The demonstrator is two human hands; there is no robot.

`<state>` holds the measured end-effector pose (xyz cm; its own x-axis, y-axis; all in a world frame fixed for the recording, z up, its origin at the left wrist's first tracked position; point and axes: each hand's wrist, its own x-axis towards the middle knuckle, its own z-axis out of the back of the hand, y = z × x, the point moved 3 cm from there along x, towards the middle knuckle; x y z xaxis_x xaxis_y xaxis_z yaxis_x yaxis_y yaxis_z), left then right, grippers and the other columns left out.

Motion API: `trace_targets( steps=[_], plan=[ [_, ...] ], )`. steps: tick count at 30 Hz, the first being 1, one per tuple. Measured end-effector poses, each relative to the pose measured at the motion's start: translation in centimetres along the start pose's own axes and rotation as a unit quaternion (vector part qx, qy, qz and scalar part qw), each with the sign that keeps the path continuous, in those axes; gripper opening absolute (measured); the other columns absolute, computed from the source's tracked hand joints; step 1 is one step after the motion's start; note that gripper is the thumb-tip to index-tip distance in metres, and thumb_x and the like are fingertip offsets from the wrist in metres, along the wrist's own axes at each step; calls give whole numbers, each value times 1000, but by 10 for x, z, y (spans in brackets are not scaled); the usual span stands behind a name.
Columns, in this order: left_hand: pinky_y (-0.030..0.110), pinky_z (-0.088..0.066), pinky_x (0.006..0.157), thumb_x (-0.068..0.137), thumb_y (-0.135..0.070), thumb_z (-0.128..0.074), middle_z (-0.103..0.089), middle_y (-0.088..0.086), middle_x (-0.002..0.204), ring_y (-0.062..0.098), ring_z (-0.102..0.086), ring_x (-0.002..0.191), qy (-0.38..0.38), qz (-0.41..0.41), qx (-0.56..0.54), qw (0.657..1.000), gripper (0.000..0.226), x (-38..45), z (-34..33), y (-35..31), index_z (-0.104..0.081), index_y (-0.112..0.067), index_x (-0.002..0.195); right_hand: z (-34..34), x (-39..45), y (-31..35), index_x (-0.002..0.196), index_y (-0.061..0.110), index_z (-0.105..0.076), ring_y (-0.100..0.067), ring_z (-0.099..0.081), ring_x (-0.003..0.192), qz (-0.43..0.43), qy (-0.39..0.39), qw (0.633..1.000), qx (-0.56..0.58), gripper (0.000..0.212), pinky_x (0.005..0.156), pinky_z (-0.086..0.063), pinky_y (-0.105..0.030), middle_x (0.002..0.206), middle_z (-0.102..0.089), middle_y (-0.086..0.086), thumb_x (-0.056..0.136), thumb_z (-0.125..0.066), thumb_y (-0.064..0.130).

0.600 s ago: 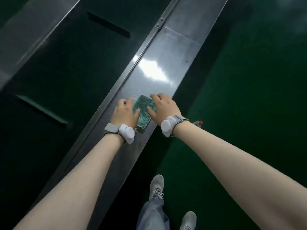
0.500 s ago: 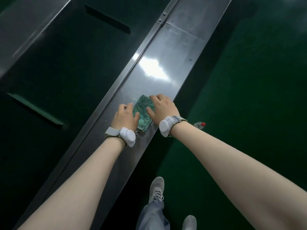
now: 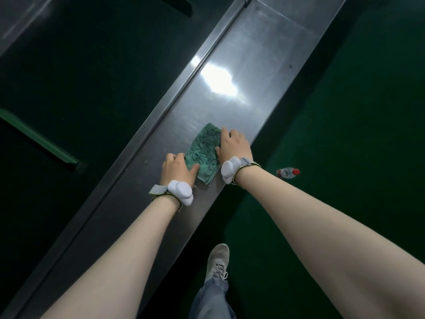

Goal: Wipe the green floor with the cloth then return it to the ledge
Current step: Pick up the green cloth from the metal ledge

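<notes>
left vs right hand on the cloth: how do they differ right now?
The left hand sits at the cloth's near left edge, fingers curled; the right hand lies farther up its right side, fingers spread flat. The left hand covers only a corner; the right hand overlaps more cloth. Both press it onto the metal ledge, and both wrists carry white bands.

Dim scene; glare patch on steel ledge (image 3: 230, 125).

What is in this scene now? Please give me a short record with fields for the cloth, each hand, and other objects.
cloth: green cloth, folded, lying flat on the metal ledge
left hand: resting on the cloth's near-left edge
right hand: flat on the cloth's right side
floor: green floor, right of the ledge
other: bottle with red cap, lying on the floor
</notes>
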<state>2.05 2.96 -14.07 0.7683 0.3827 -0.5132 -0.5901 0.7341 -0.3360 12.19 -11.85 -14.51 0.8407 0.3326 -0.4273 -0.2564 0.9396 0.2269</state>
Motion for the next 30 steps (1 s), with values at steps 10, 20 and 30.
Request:
trace_targets(
  steps=[10, 20, 30],
  plan=[
    [41, -52, 78, 85, -31, -80, -64, 10, 108, 36, -62, 95, 4, 24, -88, 996, 38, -29, -5, -45, -53, -12, 103, 31, -66, -44, 114, 8, -49, -30, -48, 106, -11, -44, 980, 194, 27, 83, -50, -40, 119, -48, -12, 94, -63, 18],
    [36, -54, 78, 85, -34, -75, -69, 1, 107, 24, -66, 93, -1, -95, -95, 991, 32, -157, -89, -210, -64, -21, 111, 54, -224, -221, 116, 14, -46, -29, -57, 99, -112, -150, 941, 283, 26, 72, -43, -36, 111, -62, -6, 93, -58, 14],
    [33, -53, 68, 86, -36, -77, -66, 8, 108, 24, -67, 84, 3, -173, -108, 979, 31, -337, -226, -337, -60, -20, 106, 59, -439, -387, 118, 13, -47, -29, -60, 92, -138, -236, 907, 322, 41, 76, -53, -41, 109, -59, -6, 95, -66, 41]
  ],
)
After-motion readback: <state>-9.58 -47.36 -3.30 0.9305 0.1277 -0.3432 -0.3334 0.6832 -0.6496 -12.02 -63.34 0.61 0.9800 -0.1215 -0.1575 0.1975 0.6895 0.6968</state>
